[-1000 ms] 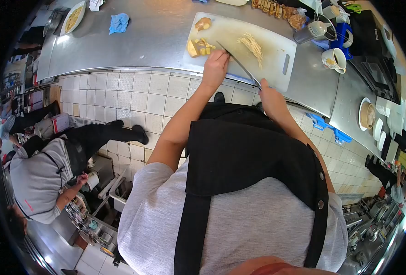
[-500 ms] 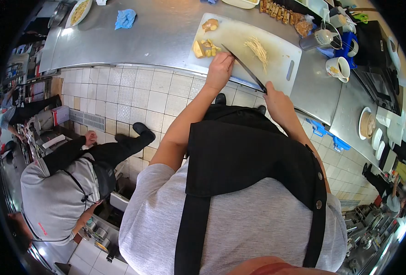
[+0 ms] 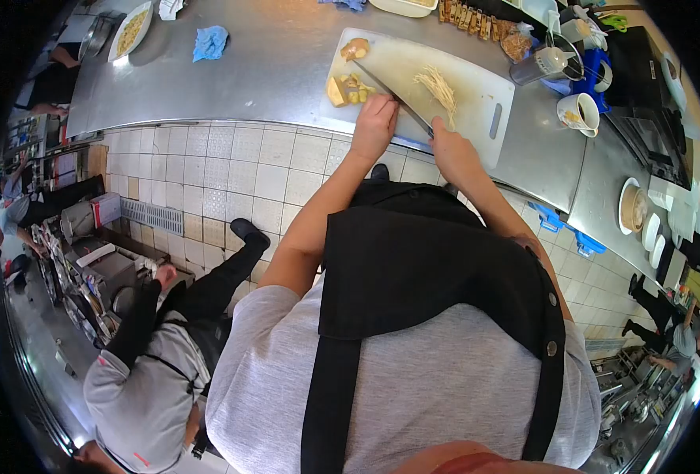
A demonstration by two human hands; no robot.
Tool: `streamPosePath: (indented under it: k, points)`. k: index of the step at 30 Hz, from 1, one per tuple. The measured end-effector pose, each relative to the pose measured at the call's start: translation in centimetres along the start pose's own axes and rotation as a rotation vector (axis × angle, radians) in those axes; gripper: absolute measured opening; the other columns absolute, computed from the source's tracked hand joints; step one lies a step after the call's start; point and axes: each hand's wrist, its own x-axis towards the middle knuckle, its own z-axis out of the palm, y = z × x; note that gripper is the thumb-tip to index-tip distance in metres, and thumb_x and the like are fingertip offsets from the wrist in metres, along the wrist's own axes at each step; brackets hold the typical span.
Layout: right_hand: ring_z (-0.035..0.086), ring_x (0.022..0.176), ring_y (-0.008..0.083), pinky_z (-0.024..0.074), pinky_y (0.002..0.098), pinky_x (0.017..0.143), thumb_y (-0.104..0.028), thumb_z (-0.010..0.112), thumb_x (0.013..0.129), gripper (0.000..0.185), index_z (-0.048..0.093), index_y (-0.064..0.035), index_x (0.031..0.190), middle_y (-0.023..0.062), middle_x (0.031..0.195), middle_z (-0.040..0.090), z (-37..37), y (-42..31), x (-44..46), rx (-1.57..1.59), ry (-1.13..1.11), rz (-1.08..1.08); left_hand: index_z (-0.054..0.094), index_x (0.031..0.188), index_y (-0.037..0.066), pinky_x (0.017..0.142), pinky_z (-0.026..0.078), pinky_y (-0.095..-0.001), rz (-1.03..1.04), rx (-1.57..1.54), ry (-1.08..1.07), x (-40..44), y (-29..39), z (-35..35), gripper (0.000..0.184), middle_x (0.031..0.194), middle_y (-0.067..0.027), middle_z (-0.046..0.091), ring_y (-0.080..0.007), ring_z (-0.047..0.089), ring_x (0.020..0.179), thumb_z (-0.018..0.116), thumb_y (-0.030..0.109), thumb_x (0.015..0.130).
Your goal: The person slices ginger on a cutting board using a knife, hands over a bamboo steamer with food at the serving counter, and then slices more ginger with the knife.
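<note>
A white cutting board point(image 3: 476, 87) lies on the steel counter. My right hand point(image 3: 453, 152) is closed round the handle of a long knife point(image 3: 387, 89). Its blade slants up and left across the board, the tip near a brown-skinned piece of ginger point(image 3: 355, 50). Beside the blade, my left hand point(image 3: 374, 122) has its fingers curled together and pressed down at the board's near edge; what is under them is hidden. Peeled yellow ginger point(image 3: 336, 92) and smaller cut bits point(image 3: 356, 88) sit just beyond it. Thin pale shreds point(image 3: 437, 91) form a pile right of the knife.
A blue crumpled cloth point(image 3: 210, 43) and an oval dish of food point(image 3: 131, 31) lie left on the counter. To the right stand a squeeze bottle point(image 3: 541, 66) and a white mug point(image 3: 578, 114). A co-worker point(image 3: 148, 387) in grey is behind me at left.
The knife and my right hand have moved up and left, bringing the blade tip towards the brown-skinned ginger. My left hand stays nearly in place. The co-worker has shifted lower in view.
</note>
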Motion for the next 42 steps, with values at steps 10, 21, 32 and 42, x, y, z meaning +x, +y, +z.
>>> streamPosePath:
  k: [10,21,32,42]
  points:
    - [0.064,0.083,0.0487,0.0483,0.0569,0.073,-0.02,0.049,0.097,0.022,0.042,-0.0013,0.107,0.0292,0.086,0.065,-0.2,1.5,-3.9,0.009,-0.113,0.095,0.06,0.086,-0.001,0.082,0.049,-0.0399,0.011,-0.011,-0.012,-0.1,-0.5,0.2,0.011,0.096,-0.0135,0.059,-0.0326,0.058,0.094,0.067,-0.002,0.076]
    - [0.065,0.082,0.0477,0.049,0.0569,0.072,-0.015,0.044,0.097,0.016,0.042,-0.0011,0.104,0.0296,0.084,0.065,0.7,0.1,-0.2,0.003,-0.014,0.011,0.059,0.085,0.001,0.079,0.049,-0.0403,0.009,0.006,-0.012,0.1,-0.3,0.0,0.015,0.093,-0.0133,0.06,-0.0332,0.058,0.089,0.067,-0.004,0.073]
    - [0.064,0.081,0.0489,0.0477,0.0578,0.071,-0.017,0.049,0.097,0.019,0.04,-0.0018,0.104,0.0306,0.082,0.064,1.5,2.0,-2.2,0.025,-0.043,0.031,0.06,0.087,0.001,0.079,0.049,-0.0402,-0.006,-0.001,-0.002,-0.2,-0.6,0.3,0.017,0.094,-0.0134,0.06,-0.0332,0.058,0.09,0.067,-0.005,0.072]
    - [0.063,0.078,0.0498,0.0477,0.0569,0.068,-0.018,0.051,0.097,0.022,0.038,-0.0008,0.105,0.0317,0.08,0.064,0.6,0.4,-0.4,0.031,-0.014,-0.045,0.06,0.087,0.001,0.082,0.048,-0.0405,-0.014,0.033,0.008,-0.1,-0.1,0.0,0.016,0.096,-0.0132,0.059,-0.0333,0.056,0.092,0.067,-0.003,0.073]
